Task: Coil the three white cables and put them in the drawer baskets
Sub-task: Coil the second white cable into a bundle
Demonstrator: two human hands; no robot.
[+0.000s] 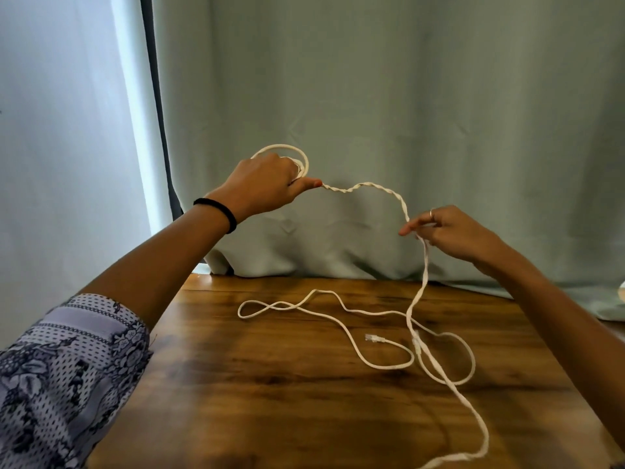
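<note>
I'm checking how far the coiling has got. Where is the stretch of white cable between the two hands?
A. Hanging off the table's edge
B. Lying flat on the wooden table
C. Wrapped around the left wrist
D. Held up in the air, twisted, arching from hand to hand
D: the twisted stretch of the white cable arches in the air from the left hand, which holds a loop, to the right hand, above the table.

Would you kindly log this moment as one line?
left hand: holds coil | right hand: pinches cable | slack: on table
</note>
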